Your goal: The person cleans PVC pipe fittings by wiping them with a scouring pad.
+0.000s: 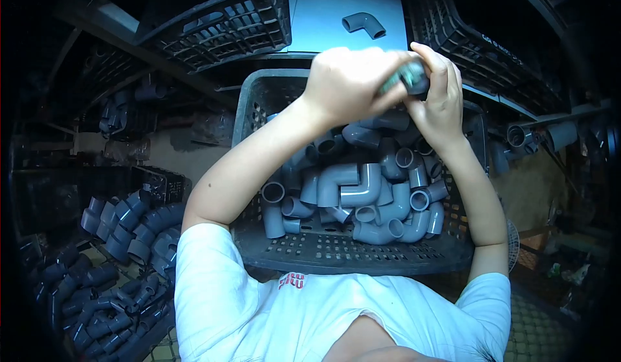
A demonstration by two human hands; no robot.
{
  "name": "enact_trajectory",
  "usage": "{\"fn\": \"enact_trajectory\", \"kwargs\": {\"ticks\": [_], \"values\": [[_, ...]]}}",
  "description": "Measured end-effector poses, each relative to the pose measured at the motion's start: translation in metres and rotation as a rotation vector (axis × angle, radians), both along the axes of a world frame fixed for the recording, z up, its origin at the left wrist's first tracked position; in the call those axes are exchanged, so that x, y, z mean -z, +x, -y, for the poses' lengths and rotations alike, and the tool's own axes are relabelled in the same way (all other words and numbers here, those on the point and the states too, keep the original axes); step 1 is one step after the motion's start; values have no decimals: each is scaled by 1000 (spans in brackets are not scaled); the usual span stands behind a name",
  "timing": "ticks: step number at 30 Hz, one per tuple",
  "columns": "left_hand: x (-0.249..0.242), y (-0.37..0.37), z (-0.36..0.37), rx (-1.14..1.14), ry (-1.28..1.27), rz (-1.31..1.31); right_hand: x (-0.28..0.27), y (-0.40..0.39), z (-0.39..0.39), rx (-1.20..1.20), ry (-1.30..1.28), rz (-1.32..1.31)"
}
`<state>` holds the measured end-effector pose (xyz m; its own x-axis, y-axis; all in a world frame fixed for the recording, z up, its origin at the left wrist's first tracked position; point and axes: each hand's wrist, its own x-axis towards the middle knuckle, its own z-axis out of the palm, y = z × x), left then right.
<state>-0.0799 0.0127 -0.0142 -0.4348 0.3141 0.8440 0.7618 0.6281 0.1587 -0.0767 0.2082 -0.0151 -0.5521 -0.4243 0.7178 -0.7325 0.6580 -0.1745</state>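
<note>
My left hand (356, 83) is closed in a fist around a small green object (402, 76); motion blur hides its kind. My right hand (441, 90) wraps around a grey pipe fitting (419, 80), its fingers mostly covering it. The green object meets the fitting between the two hands, above the far side of a black plastic crate (349, 249). Many grey elbow pipe fittings (362, 187) lie in a loose pile inside that crate. A single grey elbow (364, 24) rests on the pale board (323, 10) beyond my hands.
A black crate (226, 22) stands at the far left of the board, and another black crate (491, 52) at the right. More grey fittings (129, 226) are heaped low on the left. Further pipe pieces (537, 136) sit at the right.
</note>
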Motion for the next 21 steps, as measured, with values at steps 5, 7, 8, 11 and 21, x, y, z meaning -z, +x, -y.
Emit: {"fn": "enact_trajectory", "kwargs": {"ticks": [5, 7, 8, 11, 21], "values": [[1, -19, 28, -116, 381, 315, -7, -38, 4, 108, 146, 107], [1, -24, 31, -53, 593, 381, -10, -77, 6, 114, 194, 494], [-1, -23, 31, -32, 682, 434, -5, -100, 7, 85, 191, 686], [3, -28, 29, -20, 826, 449, 38, -167, 11, -116, 331, 628], [21, -30, 32, 208, 862, 612, 87, -227, 54, 193, 414, 489]]}}
